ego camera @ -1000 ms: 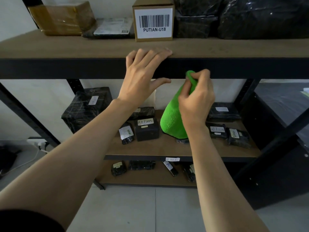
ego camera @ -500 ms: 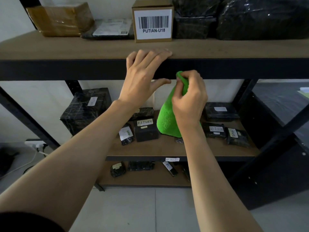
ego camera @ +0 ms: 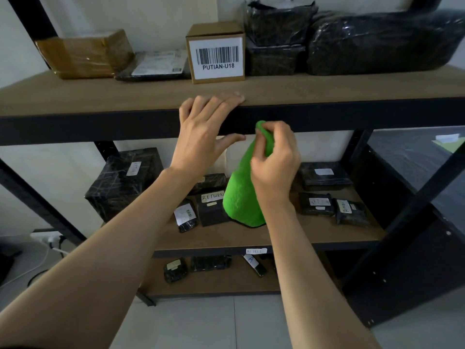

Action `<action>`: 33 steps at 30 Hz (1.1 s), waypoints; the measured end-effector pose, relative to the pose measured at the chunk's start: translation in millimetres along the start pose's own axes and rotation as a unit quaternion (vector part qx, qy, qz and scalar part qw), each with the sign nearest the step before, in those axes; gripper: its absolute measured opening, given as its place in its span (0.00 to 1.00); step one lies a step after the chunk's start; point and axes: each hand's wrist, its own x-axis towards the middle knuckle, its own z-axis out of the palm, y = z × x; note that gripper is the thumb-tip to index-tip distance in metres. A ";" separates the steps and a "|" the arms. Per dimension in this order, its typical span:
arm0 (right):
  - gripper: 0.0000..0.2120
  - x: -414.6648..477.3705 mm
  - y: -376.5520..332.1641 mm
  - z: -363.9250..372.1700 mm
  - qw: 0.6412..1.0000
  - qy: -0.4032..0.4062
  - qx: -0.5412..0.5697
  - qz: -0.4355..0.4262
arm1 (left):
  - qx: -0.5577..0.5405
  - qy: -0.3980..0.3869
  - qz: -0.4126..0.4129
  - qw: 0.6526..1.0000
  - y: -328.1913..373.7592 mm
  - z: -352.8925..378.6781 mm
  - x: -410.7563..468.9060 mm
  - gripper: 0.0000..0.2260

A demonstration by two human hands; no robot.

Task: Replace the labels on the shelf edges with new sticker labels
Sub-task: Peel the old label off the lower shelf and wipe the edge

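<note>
Shelf edge, the long black metal strip across the middle of the frame, is the thing being cleaned, and no label shows on it near the hands. The right hand has its fingers pinched tight on the top of a soft bright green cloth, pressing that bunched tip against the strip just right of the middle. The rest of the cloth hangs down loose. The left hand holds nothing; its fingers lie flat and spread on the brown wooden shelf board above the strip, thumb sticking out below.

To do this well, I think the cloth should rub hard and slowly along the strip, so the new sticker grips. The flat hand should steady the shelf. One small white label sits on the lower shelf's edge, low in the frame.
</note>
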 end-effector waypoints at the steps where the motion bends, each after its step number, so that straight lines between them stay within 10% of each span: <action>1: 0.02 1.1 -0.8 1.3 1.000 -0.005 -0.003 -0.007 | -0.001 0.000 -0.001 1.000 -0.3 -0.2 -0.1 0.26; 18: 0.03 9.4 24.4 -24.8 0.994 0.066 -0.016 0.085 | -0.008 -0.009 -0.015 1.000 3.6 -3.9 -0.1 0.26; 33: 0.05 5.4 -3.8 1.1 0.997 -0.047 -0.039 -0.049 | -0.005 -0.005 -0.022 1.000 9.2 -4.1 0.1 0.25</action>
